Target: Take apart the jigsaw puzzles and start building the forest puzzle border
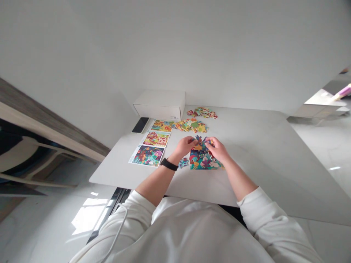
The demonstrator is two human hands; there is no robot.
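A partly joined jigsaw puzzle (200, 164) lies on the table in front of me, its lower rows showing a colourful underwater-like scene. My left hand (185, 147) is closed at the puzzle's upper left, thumb and fingers pinched on a dark blue puzzle piece. Across from it, my right hand (218, 149) is closed at the upper right, pinching a puzzle piece that its fingers partly hide. A few loose blue puzzle pieces (183, 163) lie beside the puzzle, by my left wrist.
Left of the hands lies a reference sheet (132, 157) with three printed pictures. Behind it are a phone (140, 125) and a white box (159, 104). Yellow-green puzzle pieces (192, 125) and a farther pile of red-yellow pieces (202, 112) lie toward the wall.
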